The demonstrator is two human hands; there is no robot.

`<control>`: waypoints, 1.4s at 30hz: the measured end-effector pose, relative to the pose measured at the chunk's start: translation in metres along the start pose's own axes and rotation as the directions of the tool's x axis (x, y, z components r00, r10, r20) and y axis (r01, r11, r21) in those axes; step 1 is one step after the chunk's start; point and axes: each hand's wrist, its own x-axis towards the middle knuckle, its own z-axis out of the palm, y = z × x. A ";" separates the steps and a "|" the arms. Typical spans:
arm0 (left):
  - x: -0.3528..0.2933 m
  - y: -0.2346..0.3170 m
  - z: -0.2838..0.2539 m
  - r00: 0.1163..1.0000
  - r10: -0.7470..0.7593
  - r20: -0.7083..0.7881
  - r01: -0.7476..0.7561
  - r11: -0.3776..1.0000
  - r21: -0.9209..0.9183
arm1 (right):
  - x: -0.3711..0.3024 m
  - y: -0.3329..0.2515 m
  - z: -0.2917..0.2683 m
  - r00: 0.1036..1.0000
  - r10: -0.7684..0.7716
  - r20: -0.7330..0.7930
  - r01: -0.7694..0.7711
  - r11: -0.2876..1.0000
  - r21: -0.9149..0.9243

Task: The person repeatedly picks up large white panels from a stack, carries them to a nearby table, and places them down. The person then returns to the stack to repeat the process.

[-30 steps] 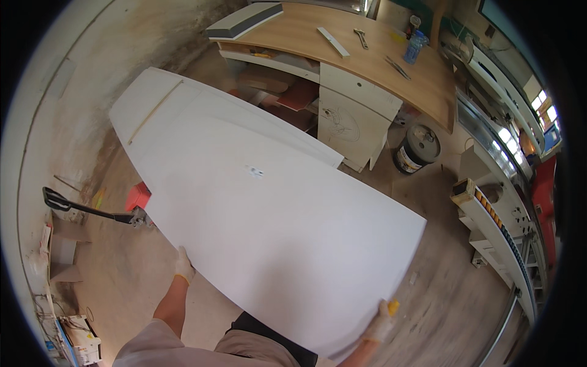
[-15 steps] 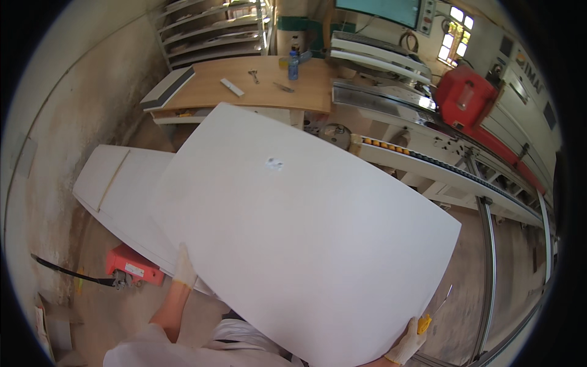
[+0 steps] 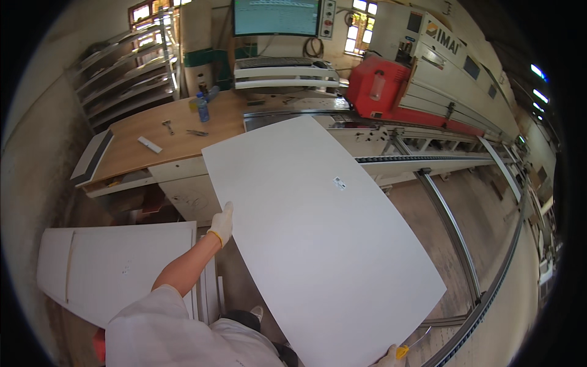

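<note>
A large white panel (image 3: pixel 312 238) with a small printed label (image 3: pixel 339 183) spans the middle of the view, tilted at an angle. My left hand (image 3: pixel 222 225), in a pale work glove with a yellow cuff edge, is closed on its left edge, thumb on the top face. At the bottom, my right hand (image 3: pixel 387 357), also gloved, grips the near right edge of the panel. A yellow-handled tool (image 3: pixel 402 352) with a thin metal shaft sticks out from that hand; its exact kind is unclear. The right fingers are partly hidden.
Other white panels (image 3: pixel 131 269) lie stacked at left. A wooden bench (image 3: pixel 137 128) holds a blue bottle (image 3: pixel 203 109) and small tools. Right of the panel stands metal rail framing (image 3: pixel 455 223), with a red-and-white machine (image 3: pixel 379 85) behind. A monitor (image 3: pixel 275 17) stands at the back.
The panel has swung rightward, away from the stack and toward the rails, with both hands still on it. My left arm now reaches farther forward. The view has turned right.
</note>
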 end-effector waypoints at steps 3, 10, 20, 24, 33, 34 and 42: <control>0.026 0.043 0.039 0.999 0.014 0.042 -0.013 1.000 -0.024 | -0.006 0.012 0.014 0.994 -0.041 -0.099 0.038 0.999 -0.038; -0.007 0.057 0.088 0.974 0.123 0.191 -0.167 0.958 0.234 | -0.064 0.010 0.076 1.000 0.024 0.007 -0.025 0.991 0.128; -0.032 0.081 0.127 0.990 0.095 0.108 -0.111 0.982 0.150 | -0.047 0.026 0.141 1.000 -0.006 0.013 0.007 0.999 -0.031; -0.039 0.093 0.157 0.996 0.040 0.074 -0.051 0.987 0.149 | -0.005 0.027 0.150 0.998 -0.028 0.050 0.027 0.999 0.016; -0.051 0.128 0.274 0.991 0.051 0.125 -0.073 0.981 0.182 | 0.108 -0.007 0.174 0.977 0.197 -0.088 -0.200 0.979 -0.028; -0.051 0.130 0.294 0.989 0.077 0.127 -0.097 0.983 0.157 | 0.122 -0.013 0.178 0.982 0.170 -0.078 -0.171 0.985 -0.006; -0.058 0.148 0.404 0.988 0.083 0.130 -0.102 0.983 0.152 | 0.251 -0.028 0.187 0.985 0.150 0.086 -0.167 0.954 0.250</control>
